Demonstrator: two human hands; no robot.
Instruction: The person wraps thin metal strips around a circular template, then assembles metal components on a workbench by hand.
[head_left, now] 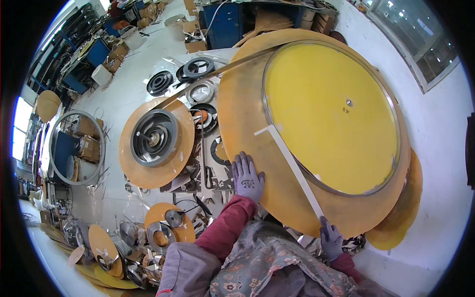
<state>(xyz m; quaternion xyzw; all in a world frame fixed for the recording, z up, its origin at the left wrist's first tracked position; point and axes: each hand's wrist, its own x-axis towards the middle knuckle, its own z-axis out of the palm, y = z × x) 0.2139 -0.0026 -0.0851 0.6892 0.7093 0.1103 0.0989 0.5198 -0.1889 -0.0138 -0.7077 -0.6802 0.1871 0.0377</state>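
Note:
A large orange-brown disc [243,109] lies in front of me. On it sits a round yellow plate [321,128] with a metal rim and a small bolt. My gloved left hand [247,179] rests flat on the disc's near left edge, fingers stretched out, holding nothing. At the near edge, my gloved right hand [330,241] is closed round the end of a long pale flat bar [300,174]. The bar slants away to the left across the disc, beside the yellow plate, and its far end is bent at an angle.
A brown band [237,62] runs from the big disc to a smaller orange disc [132,166] with dark stepped rings. Black rings [199,67] lie behind it. Discs and metal parts [161,235] crowd the lower left. A white wall [440,163] stands at right.

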